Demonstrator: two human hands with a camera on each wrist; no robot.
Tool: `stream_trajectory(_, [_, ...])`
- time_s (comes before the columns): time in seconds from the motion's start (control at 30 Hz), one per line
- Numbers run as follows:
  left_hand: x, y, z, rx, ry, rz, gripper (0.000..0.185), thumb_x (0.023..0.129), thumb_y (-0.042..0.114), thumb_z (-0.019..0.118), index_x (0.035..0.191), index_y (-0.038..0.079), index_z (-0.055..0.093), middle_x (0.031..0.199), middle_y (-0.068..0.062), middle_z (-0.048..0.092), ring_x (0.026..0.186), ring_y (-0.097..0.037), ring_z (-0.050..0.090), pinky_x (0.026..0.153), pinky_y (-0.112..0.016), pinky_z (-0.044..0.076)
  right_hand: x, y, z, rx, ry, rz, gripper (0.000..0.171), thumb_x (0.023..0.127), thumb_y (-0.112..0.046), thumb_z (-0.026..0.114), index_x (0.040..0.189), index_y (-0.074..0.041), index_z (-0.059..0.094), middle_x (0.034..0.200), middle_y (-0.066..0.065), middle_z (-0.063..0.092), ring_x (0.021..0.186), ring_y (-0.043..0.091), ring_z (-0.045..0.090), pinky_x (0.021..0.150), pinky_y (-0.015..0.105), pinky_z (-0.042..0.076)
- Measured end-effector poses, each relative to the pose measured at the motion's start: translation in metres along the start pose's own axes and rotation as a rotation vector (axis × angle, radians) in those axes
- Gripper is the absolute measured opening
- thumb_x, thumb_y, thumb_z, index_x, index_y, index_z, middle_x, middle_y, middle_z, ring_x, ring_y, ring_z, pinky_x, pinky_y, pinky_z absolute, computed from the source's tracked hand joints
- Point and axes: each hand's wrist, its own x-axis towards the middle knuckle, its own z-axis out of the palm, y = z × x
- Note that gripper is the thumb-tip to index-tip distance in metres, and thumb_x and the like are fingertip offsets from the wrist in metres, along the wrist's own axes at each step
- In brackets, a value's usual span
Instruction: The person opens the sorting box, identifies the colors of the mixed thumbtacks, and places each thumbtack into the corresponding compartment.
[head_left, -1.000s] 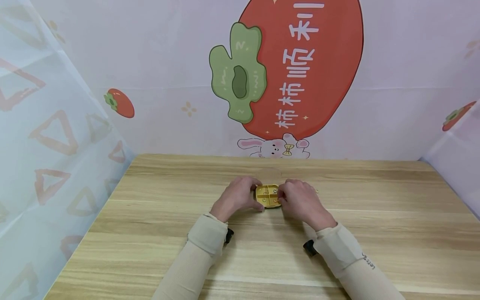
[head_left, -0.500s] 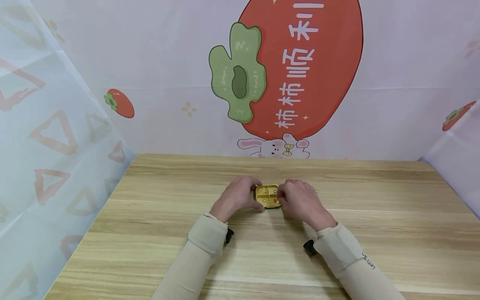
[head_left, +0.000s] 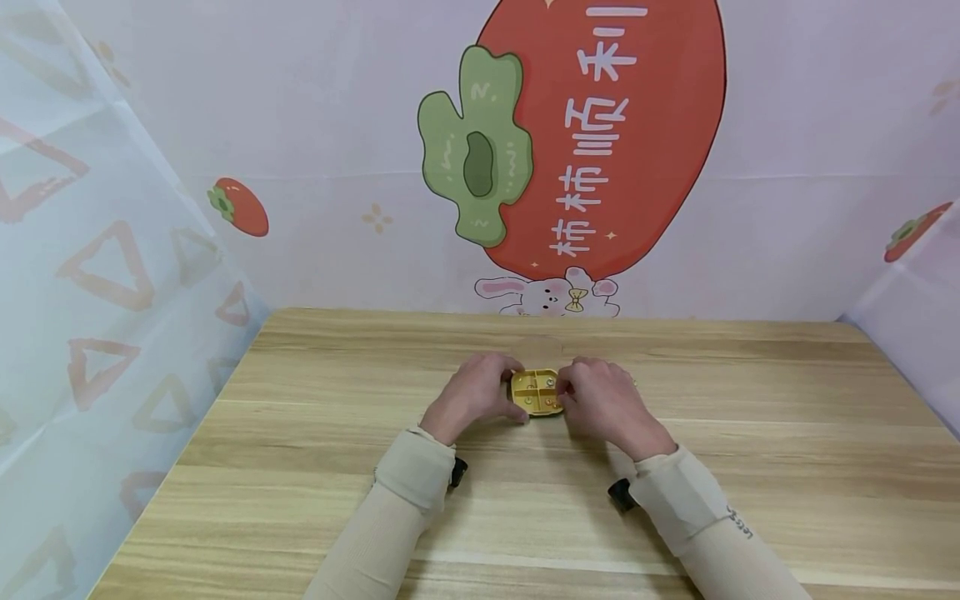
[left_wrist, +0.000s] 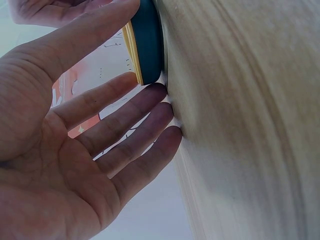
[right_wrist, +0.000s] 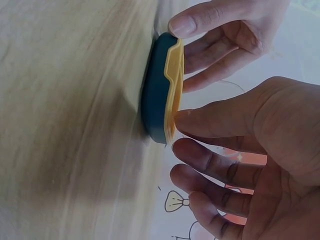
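One divided box (head_left: 537, 391) lies toward twelve o'clock on the worktop (head_left: 300, 467). At its nine o'clock, the left hand (head_left: 478, 390) holds it between thumb and fingers; at three, the right hand (head_left: 597, 397) meets the rim; whether it pinches anything, I cannot tell.

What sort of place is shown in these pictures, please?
Probably a small booth set up for tabletop work or filming: a wood-grain table reaches a backdrop printed with a large red fruit, and a patterned sheet lines the left side.
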Motion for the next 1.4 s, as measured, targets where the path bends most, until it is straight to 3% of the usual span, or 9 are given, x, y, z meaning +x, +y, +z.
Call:
stream_trajectory(0.9, [0.0,-0.001,0.001,0.002,0.002,0.006,0.067,0.069,0.023,0.096,0.129,0.007,0.068,0.121,-0.009,0.069,0.11,-0.023,0.061,0.101,-0.041,0.047,-0.003,0.024,-0.026,0.047,0.007,0.07,0.008,0.089,-0.012,0.075,0.096,-0.008,0.074,0.09,0.004,0.067,0.082,0.023,0.061,0.072,0.042,0.053])
stream_trajectory(1.4, [0.002,-0.002,0.002,0.002,-0.008,-0.003,0.068,0.069,0.023,0.096,0.129,0.008,0.068,0.119,-0.008,0.069,0.108,-0.022,0.061,0.099,-0.041,0.048,-0.01,0.06,-0.048,0.109,0.048,0.115,0.013,0.091,-0.011,0.07,0.101,-0.003,0.074,0.093,0.009,0.07,0.086,0.028,0.064,0.075,0.047,0.052])
